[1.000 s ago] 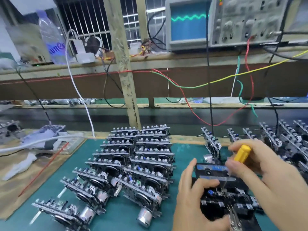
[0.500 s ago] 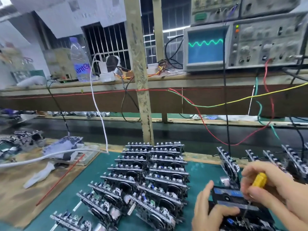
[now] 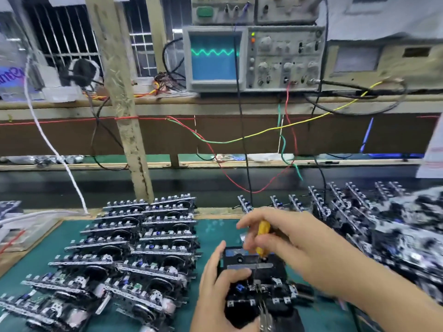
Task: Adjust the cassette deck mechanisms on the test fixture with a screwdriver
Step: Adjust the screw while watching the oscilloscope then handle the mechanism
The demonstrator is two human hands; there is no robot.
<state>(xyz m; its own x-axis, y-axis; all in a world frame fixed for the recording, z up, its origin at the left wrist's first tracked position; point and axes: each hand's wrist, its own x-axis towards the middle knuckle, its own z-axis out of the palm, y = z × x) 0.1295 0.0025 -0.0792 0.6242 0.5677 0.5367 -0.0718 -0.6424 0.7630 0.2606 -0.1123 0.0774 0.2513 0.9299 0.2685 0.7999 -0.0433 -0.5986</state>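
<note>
A black cassette deck mechanism (image 3: pixel 257 287) with a cassette in it sits on the test fixture at the bottom centre. My left hand (image 3: pixel 217 287) grips its left side, thumb laid across the top. My right hand (image 3: pixel 294 248) pinches a yellow-handled screwdriver (image 3: pixel 263 238), held nearly upright with its thin shaft pointing down into the mechanism. The tip is too small to make out.
Two rows of deck mechanisms (image 3: pixel 134 255) lie on the green mat (image 3: pixel 213 227) to the left; a pile of others (image 3: pixel 383 226) lies to the right. An oscilloscope (image 3: pixel 251 56) showing a green wave stands on the shelf behind. Coloured wires (image 3: pixel 239 140) hang down to the fixture.
The camera has tilted upward and drawn back, so the oscilloscope shelf shows fully. Both hands stay on the mechanism; the right hand has shifted slightly on the screwdriver.
</note>
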